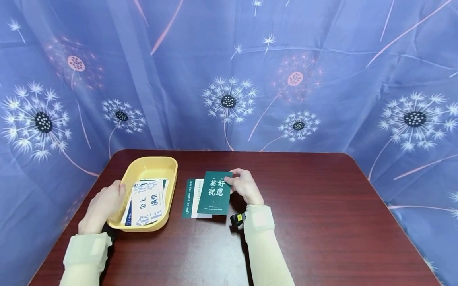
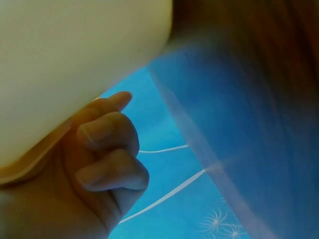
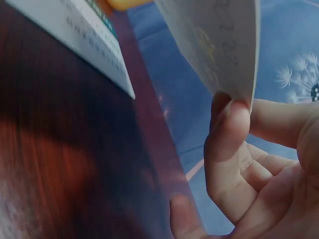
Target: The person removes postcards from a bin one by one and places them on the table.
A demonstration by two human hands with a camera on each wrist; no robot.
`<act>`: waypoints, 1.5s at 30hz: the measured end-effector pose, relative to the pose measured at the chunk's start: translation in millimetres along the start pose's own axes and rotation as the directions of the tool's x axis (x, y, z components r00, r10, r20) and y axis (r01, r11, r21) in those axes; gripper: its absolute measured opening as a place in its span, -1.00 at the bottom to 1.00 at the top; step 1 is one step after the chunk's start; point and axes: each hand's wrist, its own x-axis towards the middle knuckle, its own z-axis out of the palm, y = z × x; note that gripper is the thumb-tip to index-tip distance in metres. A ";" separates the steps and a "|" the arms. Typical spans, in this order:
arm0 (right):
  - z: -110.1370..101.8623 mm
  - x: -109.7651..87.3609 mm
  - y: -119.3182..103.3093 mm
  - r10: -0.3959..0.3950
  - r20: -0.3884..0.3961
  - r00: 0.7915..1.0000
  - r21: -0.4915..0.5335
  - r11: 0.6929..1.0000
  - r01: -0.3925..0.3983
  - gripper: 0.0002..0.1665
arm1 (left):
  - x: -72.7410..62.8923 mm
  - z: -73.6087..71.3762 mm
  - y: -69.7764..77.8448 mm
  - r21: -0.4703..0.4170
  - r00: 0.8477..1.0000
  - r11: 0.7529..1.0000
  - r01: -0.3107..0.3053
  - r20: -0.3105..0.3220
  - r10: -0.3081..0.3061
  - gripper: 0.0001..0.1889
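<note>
- Dark green rectangular paper card [image 1: 214,200], with white Chinese characters and small lines of English on the front, a pale back with faint marks; held above the dark red-brown wood-grain tabletop [image 1: 322,218], near the middle of its far half
- Right hand [image 1: 247,187]: fingers and thumb pinch that card at its right edge, the thumb on the front face, nothing but the card's thickness between
- Green-and-white printed paper piece [image 1: 189,198], lettered "May the world be soft" along its green band; lies on the tabletop, partly hidden by the raised card in the head view; one sheet or two, cannot be told
- Yellow rounded-rectangle plastic tray [image 1: 144,171], raised walls; on the tabletop at the left, left of the green-and-white piece and apart from it
- Left hand [image 1: 103,204]: at the tray's left wall, fingers curled against its outer side and gripping the rim
- Loose stack of paper cards [image 1: 147,202] inside the tray, a white one with blue-grey Chinese characters on top, dark blue and green edges beneath
- Cream long sleeves [image 1: 266,254] on both arms
- Blue fabric backdrop [image 1: 179,79] with white and pink dandelions, behind the tabletop
</note>
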 end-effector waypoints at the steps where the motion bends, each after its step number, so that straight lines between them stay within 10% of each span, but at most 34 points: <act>1: -1.0 1.2 1.2 0.006 -0.001 1.000 0.000 1.000 -0.006 -0.57 | 0.2 -0.5 0.4 0.000 1.000 1.000 0.004 0.005 -0.004 -0.55; 17: 16.0 12.4 6.1 0.000 0.044 0.999 -0.191 0.982 0.008 -0.62 | -2.4 1.1 0.2 -0.011 1.000 1.000 0.010 0.019 -0.010 -0.53; 28: 28.3 17.3 8.4 0.045 -0.017 0.999 -0.443 0.895 -0.048 -0.55 | -2.1 1.0 0.8 -0.004 0.999 1.000 0.027 0.027 -0.027 -0.53; 45: 24.2 18.3 9.5 0.011 -0.031 0.999 -0.490 0.872 -0.025 -0.52 | -0.7 -0.1 3.4 -0.001 0.999 0.999 0.034 0.026 -0.034 -0.54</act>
